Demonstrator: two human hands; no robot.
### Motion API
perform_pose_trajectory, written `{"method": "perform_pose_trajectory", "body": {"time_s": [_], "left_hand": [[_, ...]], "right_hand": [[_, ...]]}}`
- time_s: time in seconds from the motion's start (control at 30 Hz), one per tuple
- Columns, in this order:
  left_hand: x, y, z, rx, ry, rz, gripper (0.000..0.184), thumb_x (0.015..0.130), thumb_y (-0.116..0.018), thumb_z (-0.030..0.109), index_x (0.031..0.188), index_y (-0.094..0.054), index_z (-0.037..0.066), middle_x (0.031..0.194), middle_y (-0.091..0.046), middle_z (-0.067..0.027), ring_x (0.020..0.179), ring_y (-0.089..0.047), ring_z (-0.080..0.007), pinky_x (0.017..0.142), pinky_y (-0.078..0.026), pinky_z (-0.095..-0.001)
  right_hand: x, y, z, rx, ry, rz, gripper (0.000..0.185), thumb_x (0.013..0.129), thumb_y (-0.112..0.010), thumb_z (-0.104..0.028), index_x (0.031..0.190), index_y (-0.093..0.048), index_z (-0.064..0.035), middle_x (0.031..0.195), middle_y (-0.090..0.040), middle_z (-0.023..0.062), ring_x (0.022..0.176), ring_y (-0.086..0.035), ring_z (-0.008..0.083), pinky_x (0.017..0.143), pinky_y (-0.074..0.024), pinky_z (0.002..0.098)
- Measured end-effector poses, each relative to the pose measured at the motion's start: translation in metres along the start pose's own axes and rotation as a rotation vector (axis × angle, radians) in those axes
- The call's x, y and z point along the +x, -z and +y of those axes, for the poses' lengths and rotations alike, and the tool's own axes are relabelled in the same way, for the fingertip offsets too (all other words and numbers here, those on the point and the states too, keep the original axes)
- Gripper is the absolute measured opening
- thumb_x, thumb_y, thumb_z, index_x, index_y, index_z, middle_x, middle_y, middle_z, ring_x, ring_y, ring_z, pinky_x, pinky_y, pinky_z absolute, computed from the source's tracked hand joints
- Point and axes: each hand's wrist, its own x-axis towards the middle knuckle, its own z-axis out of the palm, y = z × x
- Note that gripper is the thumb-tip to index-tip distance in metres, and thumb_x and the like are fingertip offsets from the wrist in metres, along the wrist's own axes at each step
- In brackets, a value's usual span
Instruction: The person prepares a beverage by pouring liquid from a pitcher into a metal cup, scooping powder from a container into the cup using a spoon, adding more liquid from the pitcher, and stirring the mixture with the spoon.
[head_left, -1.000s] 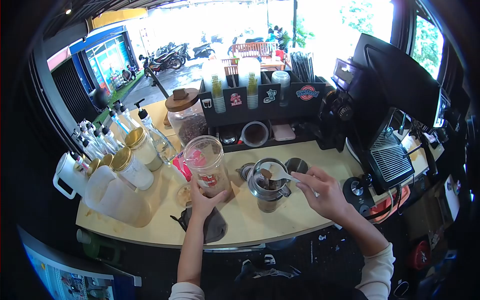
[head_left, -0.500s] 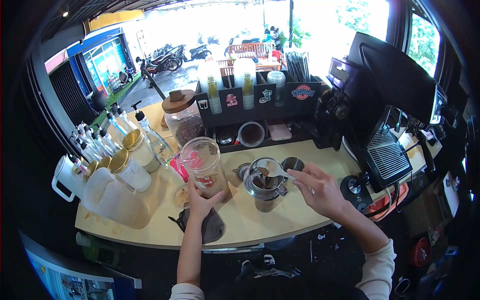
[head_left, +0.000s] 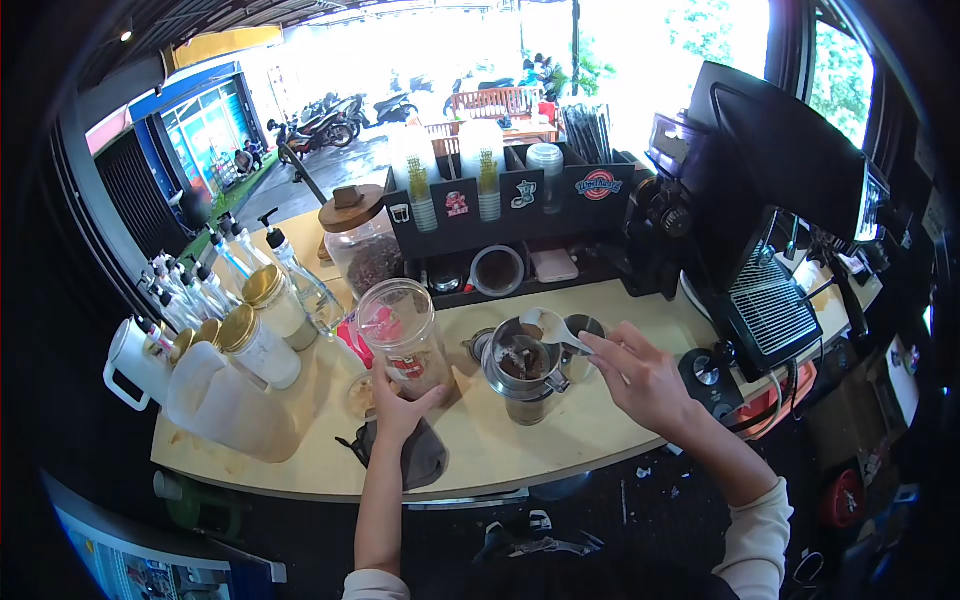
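My left hand (head_left: 402,410) is wrapped round the lower side of a tall clear jar (head_left: 418,338), which has a red label and stands without a lid on the counter. Pinched in my right hand (head_left: 645,382) is a white spoon (head_left: 572,338), its bowl over the far rim of a metal cup (head_left: 522,384). Brown powder (head_left: 520,360) shows inside the cup, with a paler patch on it. Just behind the spoon sits a small dark cup (head_left: 591,328). A dark cloth (head_left: 424,455) lies beside my left wrist.
Gold-lidded jars (head_left: 245,345), a translucent pitcher (head_left: 215,400) and several pump bottles (head_left: 290,262) crowd the left. A black organizer (head_left: 500,215) with stacked cups spans the back. At right stand a coffee machine (head_left: 775,300) and a black scale-like device with a dial (head_left: 708,372).
The spoon's bowl has shifted to the far rim of the metal cup, and a pale patch now shows on the brown powder. My left hand stays on the jar.
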Motion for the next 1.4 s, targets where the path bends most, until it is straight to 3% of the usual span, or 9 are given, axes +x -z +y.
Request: {"method": "perform_pose_trajectory", "body": {"time_s": [0.87, 1.07, 1.17, 1.23, 1.4], "left_hand": [[0.000, 0.000, 0.022, -0.067, 0.042, -0.030, 0.091, 0.057, -0.090, 0.025, 0.130, -0.039, 0.003, 0.122, -0.052, -0.0150, 0.114, -0.053, -0.0282, 0.095, -0.044, -0.0409], [-0.001, 0.003, 0.015, 0.049, -0.008, -0.020, 0.090, 0.057, -0.089, 0.024, 0.129, -0.040, 0.003, 0.123, -0.050, -0.0146, 0.115, -0.052, -0.0282, 0.097, -0.043, -0.0399], [0.000, 0.003, 0.016, 0.061, -0.054, -0.009, 0.088, 0.056, -0.089, 0.024, 0.128, -0.042, 0.003, 0.124, -0.051, -0.0136, 0.116, -0.051, -0.0272, 0.099, -0.041, -0.0386], [0.000, 0.004, 0.016, 0.068, -0.078, -0.008, 0.088, 0.056, -0.089, 0.024, 0.128, -0.042, 0.004, 0.125, -0.051, -0.0131, 0.117, -0.051, -0.0267, 0.100, -0.041, -0.0382], [-0.002, 0.003, 0.015, 0.071, -0.176, 0.008, 0.088, 0.055, -0.089, 0.024, 0.128, -0.043, 0.004, 0.125, -0.051, -0.0125, 0.117, -0.052, -0.0261, 0.101, -0.041, -0.0382]], "right_hand": [[-0.008, 0.001, 0.008, -0.086, 0.065, -0.004, 0.040, 0.080, -0.063, 0.003, 0.119, -0.063, -0.0091, 0.084, -0.055, 0.0088, 0.063, -0.060, 0.0230, 0.055, -0.0497, 0.0335], [0.015, 0.006, -0.003, -0.015, 0.068, 0.002, 0.033, 0.079, -0.059, 0.002, 0.110, -0.061, -0.0065, 0.087, -0.053, 0.0077, 0.068, -0.060, 0.0271, 0.057, -0.0497, 0.0379], [0.042, 0.007, -0.016, 0.016, 0.202, 0.068, 0.023, 0.075, -0.060, 0.003, 0.097, -0.060, -0.0044, 0.088, -0.053, 0.0087, 0.070, -0.060, 0.0277, 0.060, -0.0492, 0.0382], [0.062, 0.004, -0.029, -0.047, 0.419, 0.116, 0.018, 0.073, -0.062, -0.003, 0.090, -0.059, -0.0056, 0.088, -0.053, 0.0070, 0.076, -0.059, 0.0238, 0.066, -0.0467, 0.0366], [0.101, -0.024, -0.063, -0.233, 0.653, 0.036, 0.023, 0.069, -0.065, -0.008, 0.091, -0.060, -0.0074, 0.089, -0.052, 0.0034, 0.082, -0.053, 0.0189, 0.077, -0.0410, 0.0335]]}}
